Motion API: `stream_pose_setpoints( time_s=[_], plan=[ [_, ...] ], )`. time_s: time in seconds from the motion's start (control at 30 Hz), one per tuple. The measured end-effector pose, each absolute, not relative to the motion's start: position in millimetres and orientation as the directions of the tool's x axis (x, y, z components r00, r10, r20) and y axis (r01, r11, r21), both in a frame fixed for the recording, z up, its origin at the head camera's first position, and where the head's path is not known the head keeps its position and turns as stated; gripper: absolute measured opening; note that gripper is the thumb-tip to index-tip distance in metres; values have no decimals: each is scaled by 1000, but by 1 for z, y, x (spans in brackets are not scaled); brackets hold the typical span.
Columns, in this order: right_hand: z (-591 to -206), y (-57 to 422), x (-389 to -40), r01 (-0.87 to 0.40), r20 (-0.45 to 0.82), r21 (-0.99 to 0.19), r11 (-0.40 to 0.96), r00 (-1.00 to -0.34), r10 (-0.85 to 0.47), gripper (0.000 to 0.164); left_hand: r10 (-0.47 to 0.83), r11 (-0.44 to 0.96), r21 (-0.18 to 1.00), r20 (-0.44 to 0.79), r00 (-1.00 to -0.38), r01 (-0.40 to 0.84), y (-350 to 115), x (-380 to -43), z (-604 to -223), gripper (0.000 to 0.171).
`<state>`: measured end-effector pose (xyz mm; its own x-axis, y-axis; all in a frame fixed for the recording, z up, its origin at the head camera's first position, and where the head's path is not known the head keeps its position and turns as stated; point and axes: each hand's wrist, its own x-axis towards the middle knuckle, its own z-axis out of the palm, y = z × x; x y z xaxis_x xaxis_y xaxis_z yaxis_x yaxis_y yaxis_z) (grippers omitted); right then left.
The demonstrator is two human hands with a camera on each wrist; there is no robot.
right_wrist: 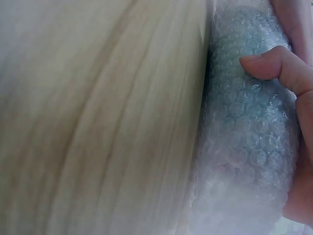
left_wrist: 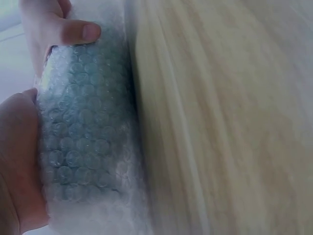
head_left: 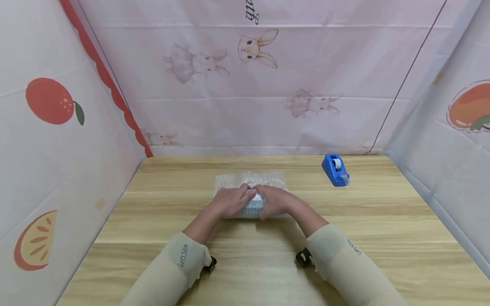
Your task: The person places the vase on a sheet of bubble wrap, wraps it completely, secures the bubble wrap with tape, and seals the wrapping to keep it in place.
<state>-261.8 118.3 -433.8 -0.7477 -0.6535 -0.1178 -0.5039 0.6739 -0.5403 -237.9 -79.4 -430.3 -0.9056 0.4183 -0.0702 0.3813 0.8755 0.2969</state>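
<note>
Cream sleeves (head_left: 162, 272) are closest to us, over the wooden table (head_left: 383, 225). On it, we see a bubble-wrapped bundle (head_left: 252, 209), with the left hand (head_left: 231, 201) and right hand (head_left: 273, 200) curled round its sides, and a blue tape dispenser (head_left: 338, 179) farther back.

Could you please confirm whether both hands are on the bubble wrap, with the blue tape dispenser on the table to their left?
The side is wrong: the head view shows the blue tape dispenser on the table to the right of the left hand and right hand. Both are indeed on the bubble wrap.
</note>
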Motion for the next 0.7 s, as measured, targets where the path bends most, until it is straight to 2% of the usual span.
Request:
stream_pose_setpoints(
  time_s=[0.23,0.47,0.7],
  plan=[
    [-436,119,-264,-476,-149,-563,676,-746,-650,75,410,882,274,-44,-911,384,-80,-242,-438,49],
    [-432,120,-266,-450,-158,-582,678,-755,-637,73,412,881,233,52,-910,412,-78,-249,-443,47],
    [-432,121,-269,-454,-164,-583,673,-746,-646,75,392,897,199,57,-918,395,-77,-251,-445,52]
  ],
)
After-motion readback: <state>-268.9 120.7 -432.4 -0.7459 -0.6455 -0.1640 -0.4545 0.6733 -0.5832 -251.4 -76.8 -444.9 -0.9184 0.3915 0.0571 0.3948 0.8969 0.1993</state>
